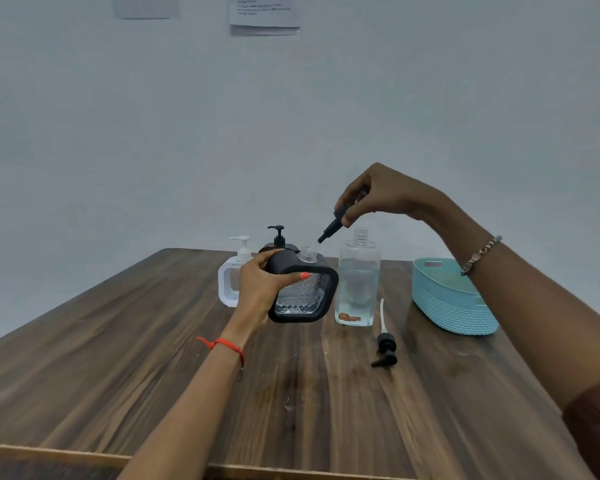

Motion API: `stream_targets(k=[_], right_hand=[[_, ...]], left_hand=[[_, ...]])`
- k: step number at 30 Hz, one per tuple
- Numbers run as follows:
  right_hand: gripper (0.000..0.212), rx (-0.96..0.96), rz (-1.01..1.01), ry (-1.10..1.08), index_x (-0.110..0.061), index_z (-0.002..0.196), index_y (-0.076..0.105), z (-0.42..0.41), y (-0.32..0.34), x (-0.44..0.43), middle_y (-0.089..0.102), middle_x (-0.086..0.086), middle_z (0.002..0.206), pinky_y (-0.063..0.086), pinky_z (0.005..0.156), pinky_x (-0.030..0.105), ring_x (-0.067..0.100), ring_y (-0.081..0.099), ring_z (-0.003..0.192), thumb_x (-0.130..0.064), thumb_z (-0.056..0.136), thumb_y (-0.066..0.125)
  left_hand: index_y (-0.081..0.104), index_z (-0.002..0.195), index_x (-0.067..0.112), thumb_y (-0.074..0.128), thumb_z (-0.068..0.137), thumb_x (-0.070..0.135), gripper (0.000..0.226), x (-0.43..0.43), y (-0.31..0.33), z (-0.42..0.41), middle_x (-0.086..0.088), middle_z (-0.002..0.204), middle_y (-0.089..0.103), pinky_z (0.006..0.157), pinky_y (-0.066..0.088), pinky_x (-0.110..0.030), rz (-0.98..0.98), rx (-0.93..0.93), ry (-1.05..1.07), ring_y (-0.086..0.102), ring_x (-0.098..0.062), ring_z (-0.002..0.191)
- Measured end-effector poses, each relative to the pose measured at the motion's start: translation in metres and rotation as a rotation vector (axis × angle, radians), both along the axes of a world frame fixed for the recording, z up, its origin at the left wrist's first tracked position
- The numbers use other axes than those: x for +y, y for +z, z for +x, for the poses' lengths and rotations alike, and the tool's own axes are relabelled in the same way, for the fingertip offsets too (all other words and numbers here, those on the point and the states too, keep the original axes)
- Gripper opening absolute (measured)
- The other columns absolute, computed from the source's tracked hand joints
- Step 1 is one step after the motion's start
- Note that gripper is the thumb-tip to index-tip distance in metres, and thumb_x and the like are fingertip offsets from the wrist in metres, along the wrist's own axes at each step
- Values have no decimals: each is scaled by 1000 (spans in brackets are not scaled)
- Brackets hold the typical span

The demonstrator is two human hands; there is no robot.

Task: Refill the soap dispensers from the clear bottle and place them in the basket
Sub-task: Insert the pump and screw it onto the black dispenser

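Observation:
My left hand (261, 286) grips a black-framed soap dispenser (305, 292) with a clear faceted body, lifted off the table and tilted. Its neck is uncapped. My right hand (378, 195) pinches a black pump head (334, 224) above that neck, its clear tube dipping into the opening. The clear bottle (356, 282) stands uncapped just right of the dispenser, partly filled with clear liquid. A second black dispenser (277, 237) stands behind, mostly hidden. A white dispenser (232, 282) stands to the left. The light blue basket (451, 299) sits at the right.
A loose black pump with a white tube (384, 344) lies on the wooden table (153, 358) in front of the clear bottle. A pale wall with pinned papers (264, 13) rises behind the table. The table's front edge runs along the bottom.

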State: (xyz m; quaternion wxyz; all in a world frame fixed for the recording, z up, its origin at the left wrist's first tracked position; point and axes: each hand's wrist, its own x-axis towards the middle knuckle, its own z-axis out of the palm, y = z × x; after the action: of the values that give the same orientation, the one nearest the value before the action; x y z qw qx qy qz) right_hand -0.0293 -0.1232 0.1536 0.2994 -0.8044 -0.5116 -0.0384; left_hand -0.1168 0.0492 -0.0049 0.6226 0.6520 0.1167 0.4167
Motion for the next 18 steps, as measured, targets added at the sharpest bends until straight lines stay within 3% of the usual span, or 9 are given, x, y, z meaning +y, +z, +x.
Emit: stream_targets(k=[5, 10, 13, 18], right_hand=[[44, 5, 64, -24, -8, 98, 68, -10, -24, 26, 64, 2, 73, 43, 65, 23, 11, 58, 68, -22, 60, 86], [38, 75, 221, -85, -5, 83, 69, -6, -64, 39, 68, 10, 73, 42, 61, 27, 14, 58, 63, -26, 57, 87], [40, 207, 372, -110, -6, 85, 66, -6, -78, 40, 62, 5, 67, 45, 60, 24, 14, 58, 62, -28, 58, 87], [47, 231, 531, -201, 5, 73, 65, -13, -95, 48, 68, 15, 70, 50, 58, 27, 18, 62, 58, -34, 57, 86]], left_hand=[[64, 108, 11, 87, 53, 4, 60, -8, -1, 3, -11, 108, 68, 83, 56, -37, -63, 6, -98, 66, -25, 98], [66, 97, 13, 83, 56, -4, 48, -15, 1, 1, -8, 97, 70, 70, 58, -27, -171, -54, -170, 68, -22, 85], [66, 100, 10, 81, 57, -6, 48, -15, 2, -1, -9, 95, 70, 65, 58, -24, -203, -76, -181, 68, -21, 81], [65, 105, 6, 82, 56, -6, 53, -18, 2, 1, -8, 93, 71, 61, 57, -22, -224, -90, -172, 69, -19, 78]])
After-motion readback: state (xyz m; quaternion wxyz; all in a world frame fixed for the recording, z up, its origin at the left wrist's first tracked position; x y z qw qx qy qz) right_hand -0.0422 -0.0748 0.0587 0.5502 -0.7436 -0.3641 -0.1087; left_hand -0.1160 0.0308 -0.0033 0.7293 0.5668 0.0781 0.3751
